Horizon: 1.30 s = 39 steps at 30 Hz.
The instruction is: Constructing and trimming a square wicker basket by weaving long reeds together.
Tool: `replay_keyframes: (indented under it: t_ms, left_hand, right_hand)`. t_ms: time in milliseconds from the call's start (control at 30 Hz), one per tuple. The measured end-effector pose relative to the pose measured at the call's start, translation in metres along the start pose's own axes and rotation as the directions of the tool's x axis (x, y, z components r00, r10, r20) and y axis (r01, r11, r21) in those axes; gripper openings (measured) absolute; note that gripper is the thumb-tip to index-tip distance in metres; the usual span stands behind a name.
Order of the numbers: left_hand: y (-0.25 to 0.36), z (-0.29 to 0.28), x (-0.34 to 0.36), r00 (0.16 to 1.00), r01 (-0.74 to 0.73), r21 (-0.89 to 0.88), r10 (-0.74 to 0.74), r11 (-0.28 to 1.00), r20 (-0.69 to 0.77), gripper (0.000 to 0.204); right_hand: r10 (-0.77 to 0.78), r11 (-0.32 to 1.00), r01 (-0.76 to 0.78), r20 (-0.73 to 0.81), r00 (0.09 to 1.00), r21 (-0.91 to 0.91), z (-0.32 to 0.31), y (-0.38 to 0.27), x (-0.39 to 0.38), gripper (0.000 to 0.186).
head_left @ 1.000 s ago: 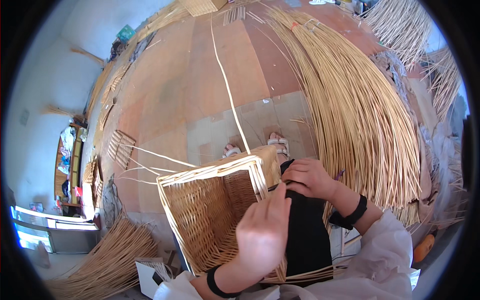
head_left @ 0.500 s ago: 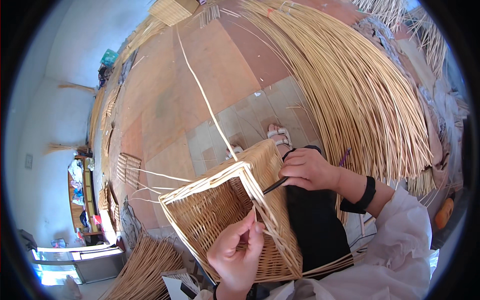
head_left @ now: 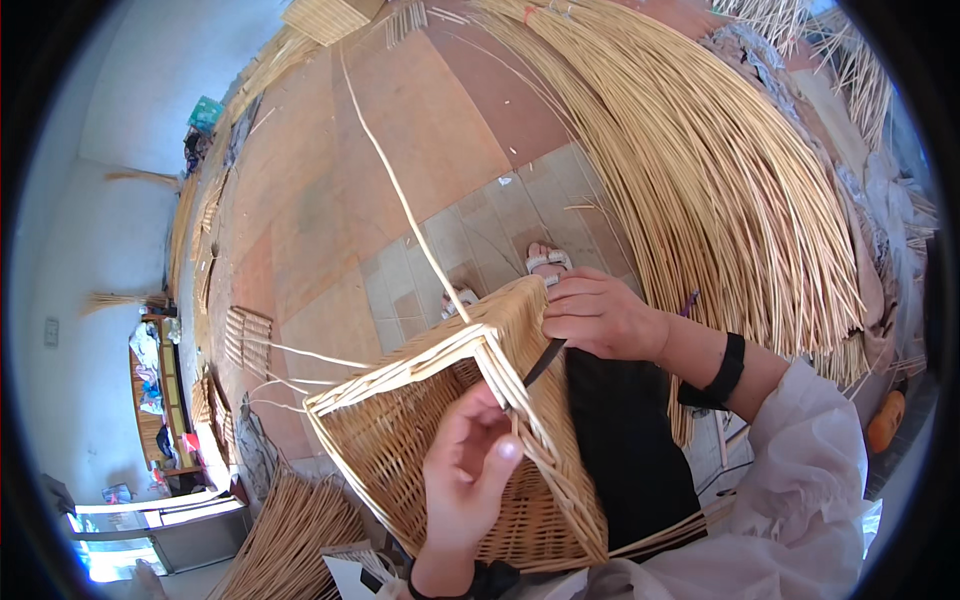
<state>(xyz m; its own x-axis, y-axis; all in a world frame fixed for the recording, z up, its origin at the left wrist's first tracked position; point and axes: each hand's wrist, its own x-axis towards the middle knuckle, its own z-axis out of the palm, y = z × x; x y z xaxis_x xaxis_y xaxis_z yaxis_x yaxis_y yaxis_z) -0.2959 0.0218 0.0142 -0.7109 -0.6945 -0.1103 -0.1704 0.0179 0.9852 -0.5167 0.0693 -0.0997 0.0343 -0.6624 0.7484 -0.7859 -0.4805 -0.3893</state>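
At the far left, a shelf unit (head_left: pixel 155 400) with cloths on it stands against the wall. Below it a bundle of thin reeds (head_left: pixel 290 535) fans out over the floor, and a slatted woven piece (head_left: pixel 248 340) lies further up. Pale strands (head_left: pixel 318 354) stick out from the basket's left side toward that piece.

The wicker basket (head_left: pixel 390 435) sits in front of the person, low and near the middle, tilted with its open side facing the camera; it shows slightly further left than half a second ago. One long reed (head_left: pixel 388 165) runs up from its upper corner across the floor, as before.

The left hand (head_left: pixel 467 465) is over the basket's opening. Half a second ago its thumb and finger were pinched together on a strand at the rim; now the thumb stands apart from the fingers, which are loosely curled with their tips further up the rim. Whether they grip anything there I cannot tell.

Just to the right, the right hand (head_left: pixel 603 316) is closed around a dark narrow tool (head_left: pixel 545 362). It shows higher than before, and the tool now slants more steeply, its tip close by the rim.

Black cloth (head_left: pixel 630 425) lies beside the basket, and a big sheaf of reeds (head_left: pixel 690 180) fills the right side.
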Motion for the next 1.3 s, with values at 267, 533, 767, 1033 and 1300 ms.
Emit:
replay_keyframes:
  t_ms: [267,533,767,1033,1300]
  left_hand:
    - [0.003,0.015,0.03,0.98,0.198,-0.325,-0.195,0.925,0.043,0.04]
    - [0.003,0.021,0.045,0.953,0.251,-0.178,-0.21,0.951,0.22,0.042]
    - [0.009,0.006,0.029,0.938,0.204,-0.179,-0.14,0.963,0.317,0.046]
    - [-0.013,-0.009,0.023,0.945,0.224,-0.341,-0.118,0.913,0.305,0.04]
    - [-0.021,-0.005,0.034,0.942,0.159,-0.276,-0.062,0.948,0.331,0.031]
  right_hand:
    - [-0.078,0.996,0.076,-0.024,0.997,-0.052,0.009,0.024,0.003,0.016]
    - [-0.085,0.989,0.074,-0.077,0.993,-0.128,-0.012,0.033,-0.006,0.015]
    - [0.155,0.96,-0.135,0.065,0.986,-0.244,-0.003,0.065,-0.056,0.015]
    - [0.948,0.293,-0.935,0.066,0.311,0.198,-0.069,-0.034,-0.118,0.019]
    - [0.8,0.597,-0.773,-0.087,0.593,0.218,-0.032,-0.168,0.03,0.032]
